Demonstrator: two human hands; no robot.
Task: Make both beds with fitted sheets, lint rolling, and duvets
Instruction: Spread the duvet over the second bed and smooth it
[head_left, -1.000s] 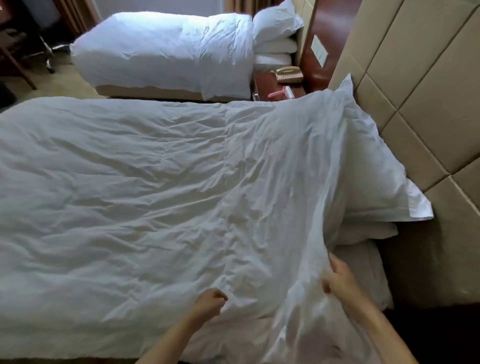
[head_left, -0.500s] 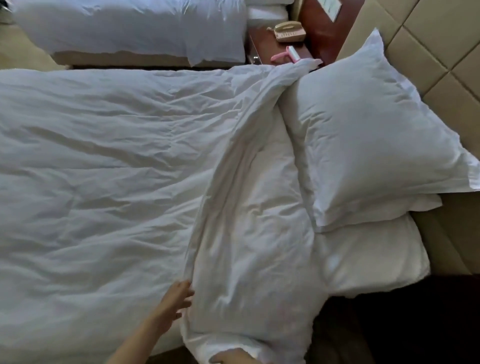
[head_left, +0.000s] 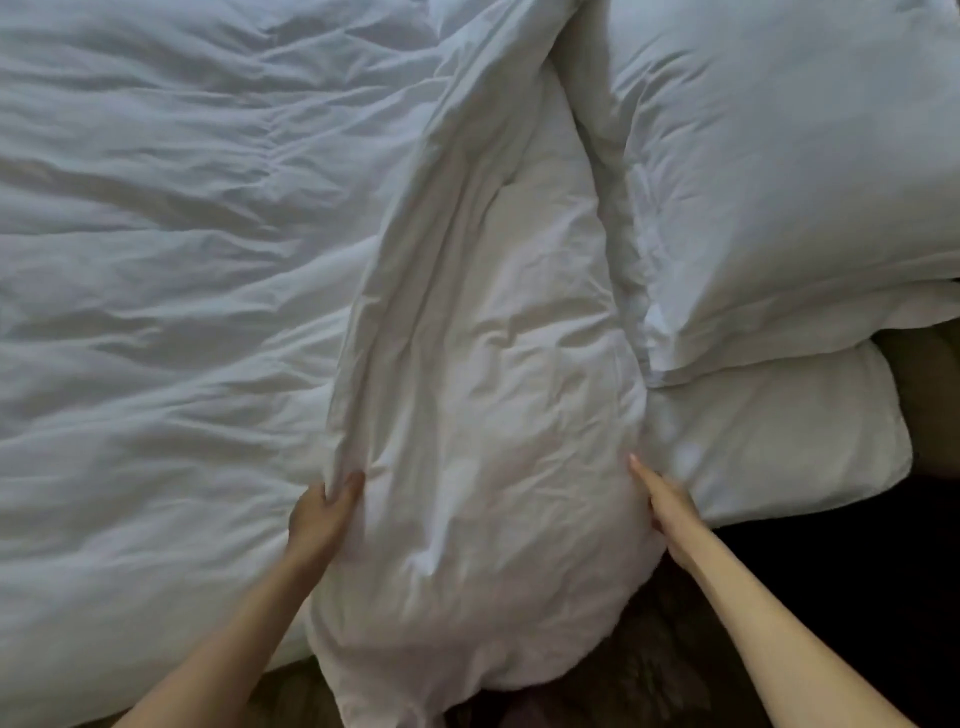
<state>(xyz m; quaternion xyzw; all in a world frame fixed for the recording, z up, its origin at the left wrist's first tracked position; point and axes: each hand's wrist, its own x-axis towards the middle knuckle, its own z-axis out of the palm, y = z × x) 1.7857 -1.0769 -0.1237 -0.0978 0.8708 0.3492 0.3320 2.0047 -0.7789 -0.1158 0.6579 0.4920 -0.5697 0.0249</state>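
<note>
At the lower centre of the frame, we are dressing the head end of a bed. The white duvet (head_left: 156, 312) is lying across the whole left side of the picture. Its turned-back band (head_left: 483, 364) is running from the top centre down to the bottom edge, where it is hanging over the patterned carpet (head_left: 654, 670).

Our left hand (head_left: 322, 514) is pinching the band's left edge, with the fingers curled into a ridge of cloth. Our right hand (head_left: 665, 506) is lying with its fingers straight and pressed together along the band's right edge, where the band is touching the lower pillow (head_left: 779, 447). The upper pillow (head_left: 779, 182) is resting on the lower one at the right of the frame.

We are judging this step to be the squaring of the fold. To do it well, both hands should draw toward the bottom of the frame together, so that the band is lying at an even width and parallel to the pillows.

The bulge at the near corner is asking for a flat palm rather than a tug. The pinch on the left should stay light, or it is going to drag fresh creases into the wrinkled spread beside it. Tucking too hard on the right is likely to nudge the stacked pillows askew.
</note>
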